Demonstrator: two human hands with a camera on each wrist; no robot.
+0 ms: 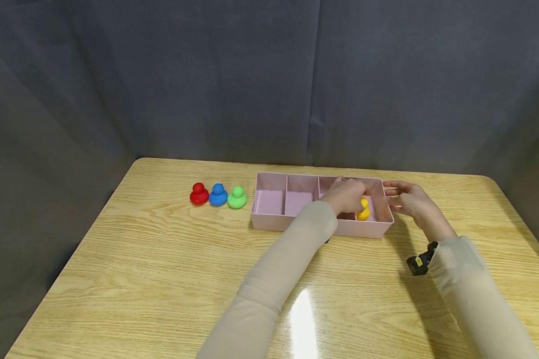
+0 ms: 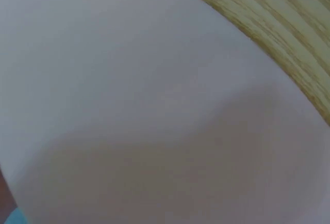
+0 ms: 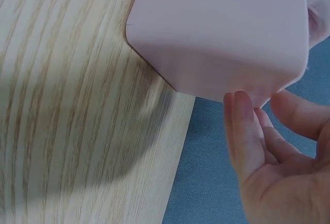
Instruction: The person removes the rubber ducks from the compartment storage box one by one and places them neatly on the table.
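A pink tray with several compartments lies on the wooden table. In its rightmost compartment stands a yellow duck. My left hand reaches into the tray from the left, fingers curled about the duck's head. My right hand is at the tray's right end, fingers straight and against or just off the end wall. In the right wrist view my right hand has its fingertips at the tray corner. The left wrist view is filled by the tray wall; the hand is hidden.
Three ducks stand in a row left of the tray: red, blue, green. The tray's two left compartments hold nothing. A dark grey cloth backdrop closes in the table behind and at both sides.
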